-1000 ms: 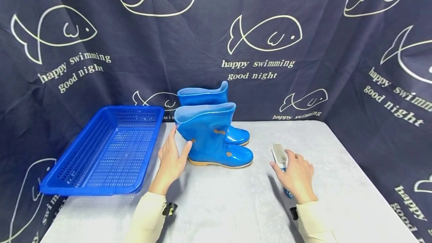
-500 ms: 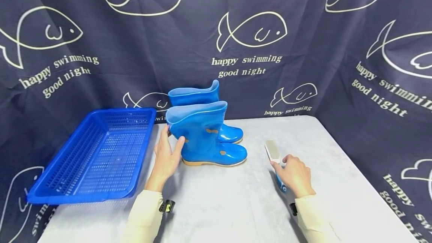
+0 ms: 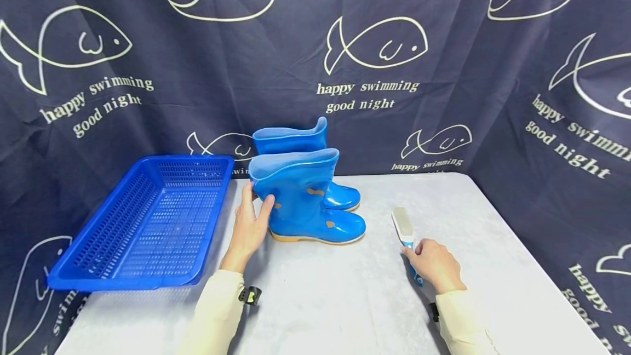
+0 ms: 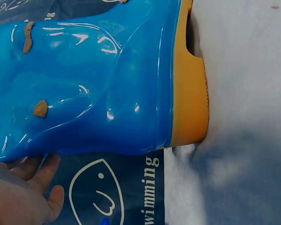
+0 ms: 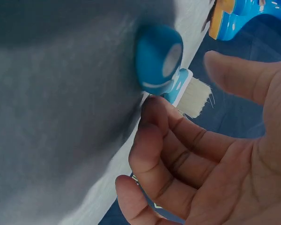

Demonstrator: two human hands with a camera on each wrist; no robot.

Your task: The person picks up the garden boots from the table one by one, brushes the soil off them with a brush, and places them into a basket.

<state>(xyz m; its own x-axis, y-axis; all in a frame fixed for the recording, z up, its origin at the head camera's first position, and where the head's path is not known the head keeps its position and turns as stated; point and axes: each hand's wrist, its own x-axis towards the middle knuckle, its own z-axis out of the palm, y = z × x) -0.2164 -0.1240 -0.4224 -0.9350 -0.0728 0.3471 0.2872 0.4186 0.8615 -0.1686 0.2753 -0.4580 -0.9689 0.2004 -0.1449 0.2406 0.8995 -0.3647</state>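
The front boot (image 3: 300, 196) stands upright on the pale desk (image 3: 325, 300), its toe pointing right, glossy blue with a yellow-orange sole (image 3: 296, 238) and a few brown patches (image 3: 330, 224) on its near side. The left hand (image 3: 246, 232) grips this boot at the back edge of its upper part, the thumb over the near side and the other fingers reaching behind it. Right of the boot's toe, well apart from it, a brush (image 3: 403, 223) lies on the desk with its pale bristles facing up and its blue handle (image 3: 419, 278) running toward the person. The right hand (image 3: 436, 262) is over that handle, thumb to one side and fingers bent on the other; the right wrist view shows the thumb apart from the fingers and clear of the handle, with the fingertips just beside it. Behind the front boot stands the second boot (image 3: 342, 196), facing the same way and partly hidden by it. To the left of the front boot, well clear of it, sits a blue plastic basket (image 3: 120, 284) with slotted sides. A dark curtain (image 3: 276, 70) printed with white fish and lettering hangs behind the boot.
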